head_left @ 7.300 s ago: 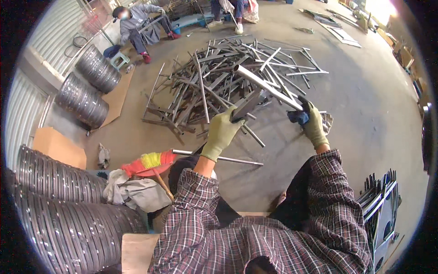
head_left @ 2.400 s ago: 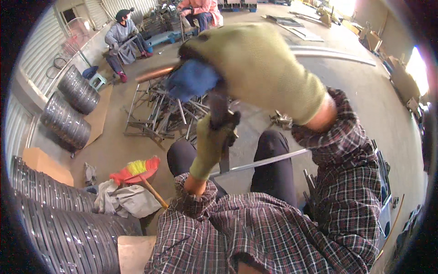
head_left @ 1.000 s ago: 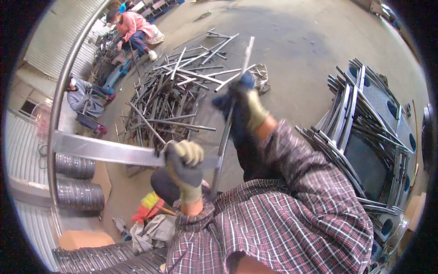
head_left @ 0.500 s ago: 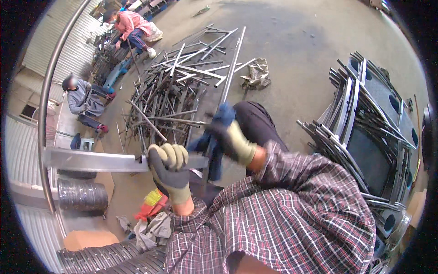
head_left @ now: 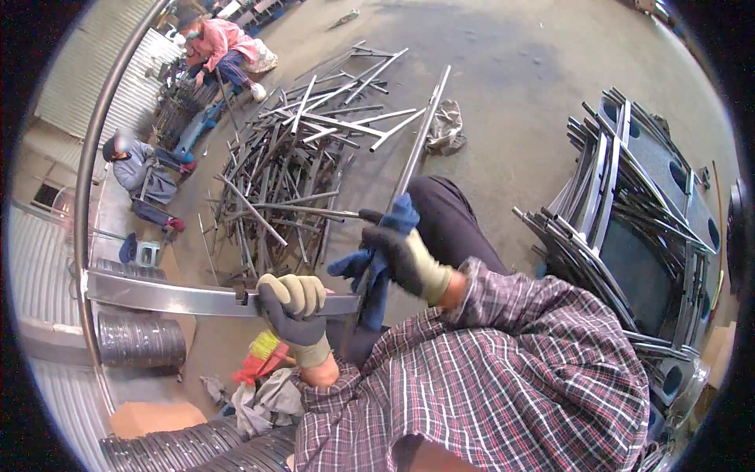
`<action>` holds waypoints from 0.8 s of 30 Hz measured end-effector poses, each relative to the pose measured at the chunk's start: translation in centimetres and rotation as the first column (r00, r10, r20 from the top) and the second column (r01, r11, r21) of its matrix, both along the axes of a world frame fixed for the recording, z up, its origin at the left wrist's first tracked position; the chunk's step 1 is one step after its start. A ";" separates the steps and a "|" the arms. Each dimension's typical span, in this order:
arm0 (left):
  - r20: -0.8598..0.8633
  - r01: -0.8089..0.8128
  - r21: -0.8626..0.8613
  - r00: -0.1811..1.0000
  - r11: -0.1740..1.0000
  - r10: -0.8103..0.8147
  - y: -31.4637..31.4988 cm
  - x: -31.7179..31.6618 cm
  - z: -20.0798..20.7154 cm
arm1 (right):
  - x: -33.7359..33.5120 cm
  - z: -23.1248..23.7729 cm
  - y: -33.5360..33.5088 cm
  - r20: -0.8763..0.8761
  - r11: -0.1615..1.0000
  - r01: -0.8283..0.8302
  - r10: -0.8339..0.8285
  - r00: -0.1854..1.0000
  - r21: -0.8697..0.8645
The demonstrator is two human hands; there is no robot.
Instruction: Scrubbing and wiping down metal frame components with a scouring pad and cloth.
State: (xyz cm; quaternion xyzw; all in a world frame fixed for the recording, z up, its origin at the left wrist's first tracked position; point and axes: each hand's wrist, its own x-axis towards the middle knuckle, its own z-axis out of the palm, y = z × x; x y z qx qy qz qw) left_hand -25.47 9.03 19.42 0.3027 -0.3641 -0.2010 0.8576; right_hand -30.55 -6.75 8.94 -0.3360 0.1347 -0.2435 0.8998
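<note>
From where I'm standing, the metal frame [head_left: 200, 300] reaches out of the person's hands toward the left of the picture. Its flat bar [head_left: 149, 293] lies nearly level across the left of centre, with one end at a long side tube [head_left: 85, 181] along the left rim, the other at a second tube [head_left: 422, 130] that slants from just below centre toward the upper middle. The side tubes give it its long axis; the fisheye bends the left one.

The left hand [head_left: 295, 308] is nearest the flat bar, its gloved fingers curled tightly over it, just right of a small notch. The right hand [head_left: 409, 256], just right of the crossing, is closed on a blue cloth [head_left: 379, 275] pressed around the second tube; I can't make out each fingertip.

For room, the widest stretch is the floor [head_left: 511, 94] at the upper right, reaching down to a stack of frames [head_left: 609, 197] at the right. A tangled pile of metal tubes [head_left: 283, 173] crowds the upper centre, left of the second tube, whose far part passes in front of a crumpled cloth [head_left: 450, 130]. The right knee [head_left: 460, 224] sits close beside the right hand, and a seated co-worker [head_left: 141, 173] is at the upper left, beyond the flat bar.
</note>
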 end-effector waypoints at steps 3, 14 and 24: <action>0.041 0.021 0.061 0.999 0.998 -0.024 2.9 -0.5 -0.4 | -2.0 4.7 -8.1 0.062 0.947 -0.156 0.144 0.988 0.281; 0.118 0.067 0.018 0.991 0.998 -0.068 3.0 -0.2 0.0 | -2.0 4.7 -6.1 0.013 0.889 -0.047 0.046 0.999 0.456; 0.127 0.170 0.037 0.977 0.985 -0.173 8.9 -0.2 1.6 | -5.0 2.7 -21.2 0.216 0.878 0.334 -0.272 0.938 -0.342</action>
